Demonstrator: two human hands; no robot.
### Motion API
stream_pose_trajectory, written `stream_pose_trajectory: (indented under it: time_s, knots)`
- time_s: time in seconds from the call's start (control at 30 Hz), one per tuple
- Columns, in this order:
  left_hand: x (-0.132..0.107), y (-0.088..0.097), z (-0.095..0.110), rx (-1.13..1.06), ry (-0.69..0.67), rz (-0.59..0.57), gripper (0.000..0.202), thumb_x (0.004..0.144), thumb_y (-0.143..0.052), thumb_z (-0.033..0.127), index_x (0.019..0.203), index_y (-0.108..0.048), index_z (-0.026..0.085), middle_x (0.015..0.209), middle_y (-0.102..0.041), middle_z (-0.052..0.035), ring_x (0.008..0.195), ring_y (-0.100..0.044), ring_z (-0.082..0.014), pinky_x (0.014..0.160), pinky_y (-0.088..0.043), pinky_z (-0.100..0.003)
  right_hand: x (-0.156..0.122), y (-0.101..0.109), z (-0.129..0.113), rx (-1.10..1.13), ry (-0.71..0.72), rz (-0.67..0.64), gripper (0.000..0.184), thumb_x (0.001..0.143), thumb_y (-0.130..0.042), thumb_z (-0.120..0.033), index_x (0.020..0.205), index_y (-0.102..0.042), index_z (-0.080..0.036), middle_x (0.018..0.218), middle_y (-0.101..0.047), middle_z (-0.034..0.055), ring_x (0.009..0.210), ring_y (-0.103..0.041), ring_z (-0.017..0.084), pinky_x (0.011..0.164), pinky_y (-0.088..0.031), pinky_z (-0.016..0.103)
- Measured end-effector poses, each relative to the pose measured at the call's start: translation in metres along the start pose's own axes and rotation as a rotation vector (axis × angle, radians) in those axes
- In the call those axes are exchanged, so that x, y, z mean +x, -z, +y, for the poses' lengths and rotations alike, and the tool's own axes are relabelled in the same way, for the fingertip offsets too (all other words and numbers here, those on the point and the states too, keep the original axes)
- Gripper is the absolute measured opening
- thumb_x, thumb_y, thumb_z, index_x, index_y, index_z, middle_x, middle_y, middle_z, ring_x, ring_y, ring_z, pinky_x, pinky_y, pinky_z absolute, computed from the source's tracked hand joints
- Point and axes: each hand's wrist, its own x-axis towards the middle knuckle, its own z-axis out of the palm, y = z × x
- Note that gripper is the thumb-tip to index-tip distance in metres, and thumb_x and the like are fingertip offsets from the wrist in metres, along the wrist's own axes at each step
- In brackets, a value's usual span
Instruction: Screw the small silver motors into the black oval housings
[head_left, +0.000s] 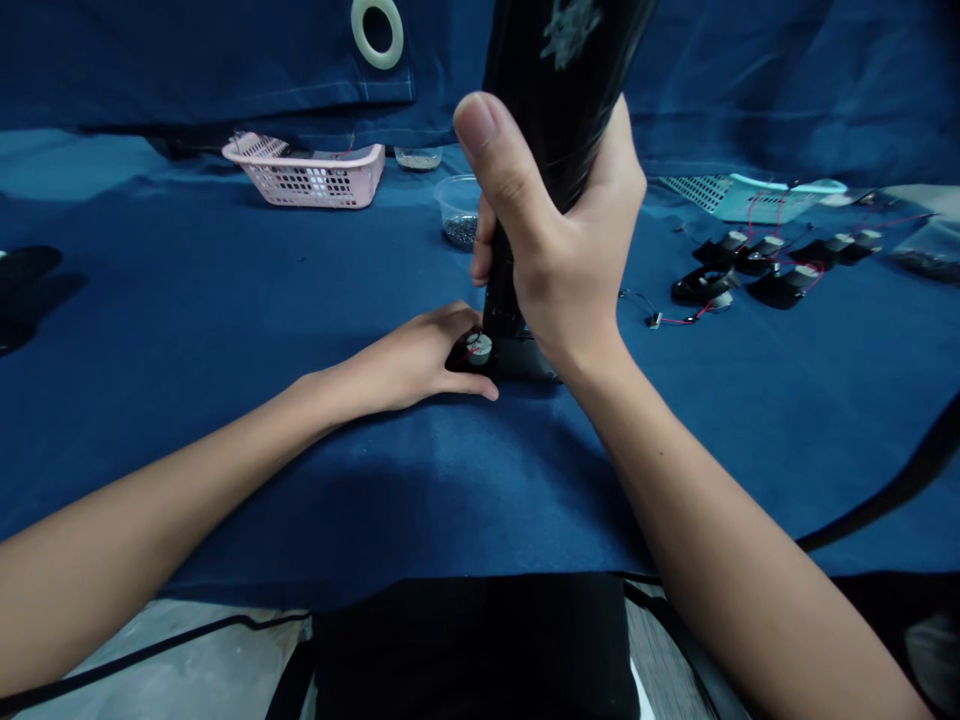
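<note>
My right hand (577,250) is wrapped round the thick black body of what looks like an electric screwdriver (559,110), which stands nearly upright with its lower end pointing down. Its tip is hidden. Under it a black plastic part (529,358) lies on the blue cloth, with a small round silver motor (478,348) and a thin red wire at its left end. My left hand (412,360) lies low on the cloth, thumb and fingers gripping that end from both sides. The screwdriver's lower end meets or hovers just behind the motor; I cannot tell which.
Behind stand a pink basket (322,182) and a clear tub (457,205) of small dark pieces. Right of my hands lie several black parts with motors (784,287) and a wired connector (656,320), before a turquoise basket (772,200). A blue curtain (225,60) hangs behind.
</note>
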Motion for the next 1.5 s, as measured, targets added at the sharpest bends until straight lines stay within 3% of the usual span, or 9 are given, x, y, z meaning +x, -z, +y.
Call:
stream_pose_trajectory:
  time_s: [0.33, 0.57, 1.2, 1.37, 1.5]
  knots:
    - [-0.0032, -0.0016, -0.0015, -0.001, -0.005, -0.005, 0.068, 0.082, -0.072, 0.055, 0.135, -0.051, 0.018, 0.138, -0.056, -0.0138, 0.125, -0.053, -0.0324, 0.105, -0.043, -0.044, 0.0018, -0.0001, 0.0045, 0.068, 0.014, 0.004, 0.035, 0.081, -0.076, -0.041, 0.078, -0.045, -0.025, 0.058, -0.050, -0.0080, 0.039, -0.043, 0.009, 0.039, -0.034, 0.028]
    - [-0.0032, -0.0024, -0.0021, -0.003, -0.007, 0.009, 0.066, 0.082, -0.073, 0.053, 0.133, -0.052, 0.017, 0.138, -0.055, -0.0135, 0.127, -0.053, -0.0318, 0.106, -0.042, -0.043, 0.0013, 0.0002, 0.0048, 0.077, 0.029, 0.012, 0.038, 0.080, -0.075, -0.049, 0.079, -0.045, -0.025, 0.059, -0.050, -0.0078, 0.038, -0.043, 0.009, 0.037, -0.033, 0.028]
    - [-0.0038, -0.0022, -0.0023, 0.006, -0.021, 0.010, 0.068, 0.083, -0.072, 0.054, 0.135, -0.051, 0.017, 0.137, -0.056, -0.0132, 0.126, -0.053, -0.0311, 0.105, -0.043, -0.042, 0.0006, 0.0004, 0.0020, 0.061, 0.000, 0.013, 0.035, 0.082, -0.075, -0.042, 0.078, -0.044, -0.026, 0.059, -0.048, -0.0078, 0.039, -0.043, 0.010, 0.039, -0.035, 0.029]
    - [-0.0062, 0.0003, -0.0012, 0.037, -0.029, -0.048, 0.067, 0.084, -0.072, 0.047, 0.140, -0.046, 0.020, 0.141, -0.054, -0.0120, 0.126, -0.054, -0.0312, 0.100, -0.045, -0.040, 0.0008, 0.0003, 0.0001, 0.039, 0.002, 0.008, 0.032, 0.084, -0.072, -0.040, 0.078, -0.043, -0.027, 0.060, -0.048, -0.0071, 0.039, -0.043, 0.011, 0.038, -0.034, 0.030]
    - [-0.0067, -0.0005, -0.0024, 0.032, -0.039, -0.024, 0.064, 0.085, -0.071, 0.045, 0.138, -0.049, 0.018, 0.137, -0.057, -0.0117, 0.122, -0.056, -0.0299, 0.099, -0.045, -0.038, 0.0023, 0.0013, 0.0044, 0.034, 0.005, 0.012, 0.033, 0.083, -0.072, -0.042, 0.078, -0.044, -0.028, 0.058, -0.048, -0.0072, 0.038, -0.043, 0.012, 0.037, -0.034, 0.031]
